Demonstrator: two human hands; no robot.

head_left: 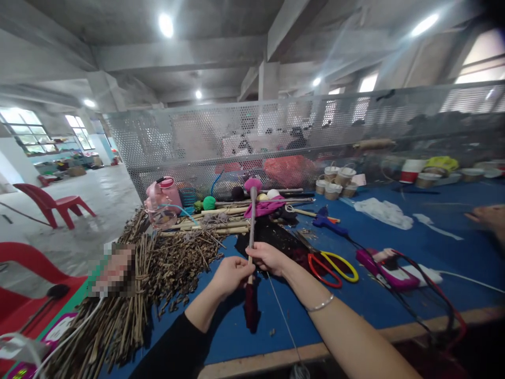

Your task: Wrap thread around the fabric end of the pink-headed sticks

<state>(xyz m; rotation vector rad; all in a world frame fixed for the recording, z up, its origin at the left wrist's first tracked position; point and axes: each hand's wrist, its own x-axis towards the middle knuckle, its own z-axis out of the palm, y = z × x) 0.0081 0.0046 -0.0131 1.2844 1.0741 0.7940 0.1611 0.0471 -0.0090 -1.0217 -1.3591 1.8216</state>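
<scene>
In the middle, above the blue table, my right hand (269, 258) pinches a thin stick (253, 221) wrapped in pale grey. A pink round head (253, 185) tops the stick, and dark red cloth (251, 308) hangs at its lower end. Just to the left and lower, my left hand (232, 275) has its fingers closed on the same stick. From near my hands a thin grey thread (283, 310) runs down to a ball of thread (300, 371) at the front edge. Scissors (335, 267) with red and yellow handles lie to the right of my right hand.
Bundled dry twigs (138, 295) cover the table's left side. Sticks and colored balls, including a green ball (209, 203), lie behind. A blue glue gun (329, 223), a purple-white power strip (394, 271) with cables, and small cups (333, 189) are right. Another person's hand (487, 216) reaches in.
</scene>
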